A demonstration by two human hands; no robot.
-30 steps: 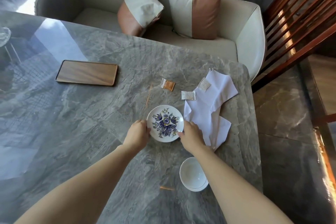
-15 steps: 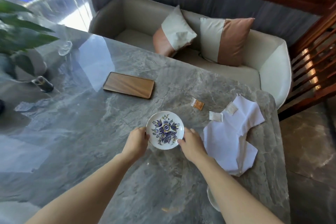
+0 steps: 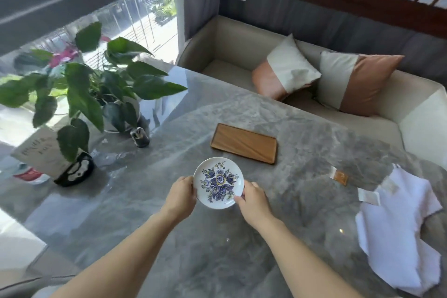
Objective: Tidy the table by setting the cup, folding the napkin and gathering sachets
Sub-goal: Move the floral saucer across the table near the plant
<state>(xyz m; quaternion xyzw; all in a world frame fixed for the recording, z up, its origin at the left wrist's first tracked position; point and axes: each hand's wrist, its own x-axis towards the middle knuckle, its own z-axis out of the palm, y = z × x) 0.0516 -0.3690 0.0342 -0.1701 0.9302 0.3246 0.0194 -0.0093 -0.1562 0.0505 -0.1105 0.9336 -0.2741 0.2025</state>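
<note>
A small white saucer (image 3: 219,182) with a blue flower pattern sits between my hands above the grey marble table (image 3: 302,201). My left hand (image 3: 182,193) grips its left rim and my right hand (image 3: 252,202) grips its lower right rim. A crumpled white napkin (image 3: 396,232) lies at the right. An orange sachet (image 3: 339,176) lies on the table beside it, a white sachet (image 3: 368,197) rests at the napkin's left edge, and another pale sachet (image 3: 389,185) lies on the napkin. The cup is out of view.
A wooden tray (image 3: 244,143) lies beyond the saucer. A potted plant (image 3: 96,89), a small dark jar (image 3: 139,136), a card in a black holder (image 3: 72,172) stand at the left. A beige sofa with cushions (image 3: 290,68) runs behind the table.
Both hands have carried the saucer left and away from the napkin. The view has swung left, so the plant has come into sight and the white cup has dropped out of frame.
</note>
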